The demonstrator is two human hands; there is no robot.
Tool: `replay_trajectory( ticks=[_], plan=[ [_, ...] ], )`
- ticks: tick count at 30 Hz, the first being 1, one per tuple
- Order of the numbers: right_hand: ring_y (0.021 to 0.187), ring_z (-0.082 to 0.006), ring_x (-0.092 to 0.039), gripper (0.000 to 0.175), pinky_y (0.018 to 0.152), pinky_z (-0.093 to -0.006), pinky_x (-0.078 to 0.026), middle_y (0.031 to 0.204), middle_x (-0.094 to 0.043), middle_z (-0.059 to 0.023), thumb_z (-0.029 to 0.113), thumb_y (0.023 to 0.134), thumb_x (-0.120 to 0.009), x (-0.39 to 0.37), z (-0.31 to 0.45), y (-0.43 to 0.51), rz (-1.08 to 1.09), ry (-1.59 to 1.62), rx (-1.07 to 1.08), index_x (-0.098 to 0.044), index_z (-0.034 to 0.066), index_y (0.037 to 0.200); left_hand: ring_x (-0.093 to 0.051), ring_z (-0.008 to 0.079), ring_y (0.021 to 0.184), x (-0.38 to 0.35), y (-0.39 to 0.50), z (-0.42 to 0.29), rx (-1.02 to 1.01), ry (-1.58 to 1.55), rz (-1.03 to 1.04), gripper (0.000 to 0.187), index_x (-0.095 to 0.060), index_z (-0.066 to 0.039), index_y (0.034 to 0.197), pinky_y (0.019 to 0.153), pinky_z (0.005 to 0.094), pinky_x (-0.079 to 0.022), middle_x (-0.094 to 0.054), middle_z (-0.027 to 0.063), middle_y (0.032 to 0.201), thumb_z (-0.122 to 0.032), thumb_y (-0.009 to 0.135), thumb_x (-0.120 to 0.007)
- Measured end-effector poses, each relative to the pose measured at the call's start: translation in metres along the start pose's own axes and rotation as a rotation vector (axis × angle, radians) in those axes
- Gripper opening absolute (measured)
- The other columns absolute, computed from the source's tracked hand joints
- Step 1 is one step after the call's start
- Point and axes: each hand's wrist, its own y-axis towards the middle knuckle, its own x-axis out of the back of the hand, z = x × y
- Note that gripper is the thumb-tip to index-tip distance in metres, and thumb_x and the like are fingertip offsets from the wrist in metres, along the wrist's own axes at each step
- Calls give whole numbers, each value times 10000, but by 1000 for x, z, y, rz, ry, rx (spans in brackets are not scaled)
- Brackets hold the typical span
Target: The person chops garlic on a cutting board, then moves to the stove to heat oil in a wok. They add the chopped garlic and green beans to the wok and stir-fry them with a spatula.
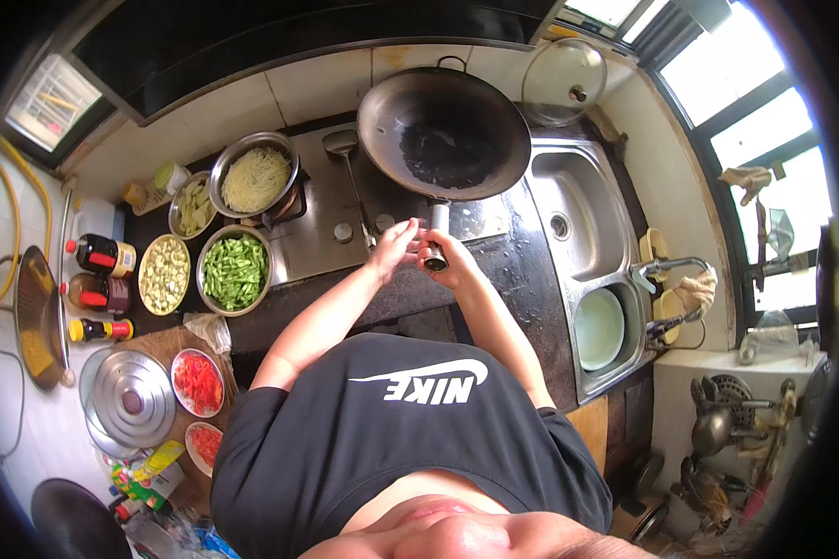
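A dark, worn wok point(454, 133) is over the right part of the steel gas stove point(307, 248), its inside wet-looking at the bottom. My right hand point(453, 260) grips the end of its metal handle point(439, 215). Just left of the handle is my left hand point(395, 248), fingers spread and holding nothing; whether its fingertips touch the handle or my other hand is hard to tell. A long-handled wok spatula point(349, 164) lies on the stove left of the wok.
Left are bowls of shredded pale vegetable point(257, 180), cut green vegetable point(235, 271) and garlic-like pieces point(164, 274), plus sauce bottles point(101, 257). A double sink point(566, 269) with a faucet point(671, 265) is right. A glass lid point(565, 82) leans behind.
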Motion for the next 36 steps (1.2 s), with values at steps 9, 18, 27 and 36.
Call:
replay_trajectory(
  ticks=[9, 18, 27, 36],
  plan=[
    [686, -196, -549, 146, 671, -355, -501, 762, -537, -86, 167, 846, -571, 3, -3, -11, 66, 71, 34, -527, 30, 869, -542, 385, 964, 47, 32, 35, -59, 1274, -566, 714, -253, -51, 1310, 775, 431, -498, -401, 204, 1112, -93, 725, -661],
    [877, -258, -562, 240, 812, -418, -475, 962, -563, -148, 213, 885, -536, 18, -2, -18, 172, 26, 63, -521, 14, 1019, -542, 220, 564, 71, 71, 11, 279, 460, -599, 393, -453, -29, 1032, 490, 338, -448, -499, 74, 652, -238, 722, -573],
    [825, -131, -527, 312, 741, -267, -453, 909, -550, -54, 196, 864, -567, 23, -16, -47, -260, -190, 510, -476, 65, 1131, -626, 191, 558, 91, -101, -8, -98, 686, -591, 192, -546, -24, 921, 450, 323, -476, -607, 69, 697, -124, 773, -616],
    [718, -89, -524, 455, 691, -244, -461, 869, -603, -44, 183, 880, -543, -97, -40, -102, 780, -1237, 327, -428, 18, 1287, -595, 203, 655, 72, -267, -89, -847, 2008, -1026, 295, -606, -130, 1039, 562, 319, -465, -614, 26, 871, -246, 772, -652]
  ],
)
